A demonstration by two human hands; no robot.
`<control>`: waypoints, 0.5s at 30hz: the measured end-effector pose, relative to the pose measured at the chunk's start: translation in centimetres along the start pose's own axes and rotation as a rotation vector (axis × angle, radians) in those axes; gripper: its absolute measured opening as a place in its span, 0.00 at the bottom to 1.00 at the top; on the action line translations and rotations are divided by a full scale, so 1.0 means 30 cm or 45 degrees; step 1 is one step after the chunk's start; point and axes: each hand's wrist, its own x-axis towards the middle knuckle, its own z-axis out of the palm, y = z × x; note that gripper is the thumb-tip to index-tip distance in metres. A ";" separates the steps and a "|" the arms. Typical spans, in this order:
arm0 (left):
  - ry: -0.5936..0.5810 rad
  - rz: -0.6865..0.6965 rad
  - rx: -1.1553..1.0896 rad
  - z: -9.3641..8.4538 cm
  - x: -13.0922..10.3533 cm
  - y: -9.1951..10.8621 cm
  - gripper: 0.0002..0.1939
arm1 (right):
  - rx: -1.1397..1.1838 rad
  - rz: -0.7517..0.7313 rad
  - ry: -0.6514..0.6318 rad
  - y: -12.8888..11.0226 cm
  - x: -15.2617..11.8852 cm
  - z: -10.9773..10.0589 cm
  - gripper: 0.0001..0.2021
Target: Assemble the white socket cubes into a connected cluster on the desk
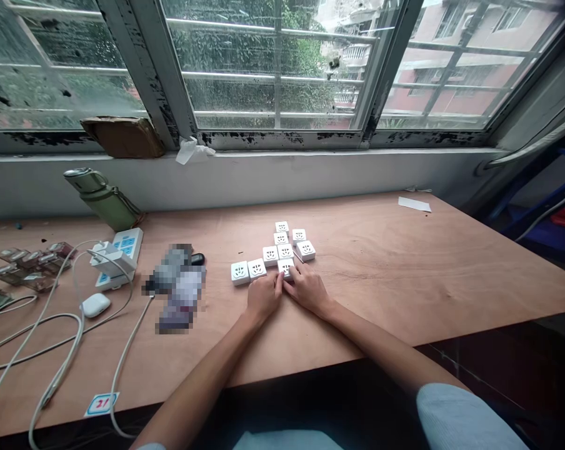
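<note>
Sockets (270, 255), white and square, lie in a loose cluster of nine ahead of you, around the middle of the wooden table (367, 275). Your left hand (264, 295) and right hand (308, 290) come together at the cluster's near side, fingers bent around the near socket (285, 267); whether you pinch it or only touch it cannot be told. Two others sit side by side just beyond your left hand. Well to your left are a power strip (131, 244), a white rounded case (95, 305) and, farther back, a green flask (107, 203).
</note>
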 end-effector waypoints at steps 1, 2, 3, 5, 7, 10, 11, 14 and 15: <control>0.000 -0.009 -0.001 0.001 0.000 0.001 0.20 | 0.007 0.002 0.000 0.001 -0.002 0.000 0.09; 0.003 -0.018 -0.003 0.002 -0.001 0.003 0.19 | 0.015 0.004 -0.001 0.001 -0.004 0.000 0.08; 0.011 -0.028 -0.004 0.002 -0.002 0.004 0.18 | 0.023 0.008 -0.003 0.002 -0.006 0.000 0.08; 0.037 -0.044 -0.004 0.003 -0.004 0.005 0.18 | 0.038 0.014 -0.005 0.002 -0.009 -0.001 0.08; 0.055 -0.039 0.000 0.003 -0.007 0.004 0.20 | 0.054 0.022 0.010 0.002 -0.012 -0.002 0.08; 0.059 -0.005 0.005 0.003 -0.012 0.001 0.21 | 0.090 0.009 0.056 0.001 -0.014 -0.006 0.10; 0.062 0.004 0.005 0.004 -0.013 0.000 0.21 | 0.105 -0.001 0.067 0.001 -0.014 -0.007 0.10; 0.065 0.013 -0.002 0.005 -0.013 -0.002 0.20 | 0.151 -0.016 0.066 0.003 -0.014 -0.010 0.09; 0.064 0.013 -0.001 0.005 -0.013 -0.003 0.21 | 0.161 -0.016 0.059 0.004 -0.012 -0.010 0.08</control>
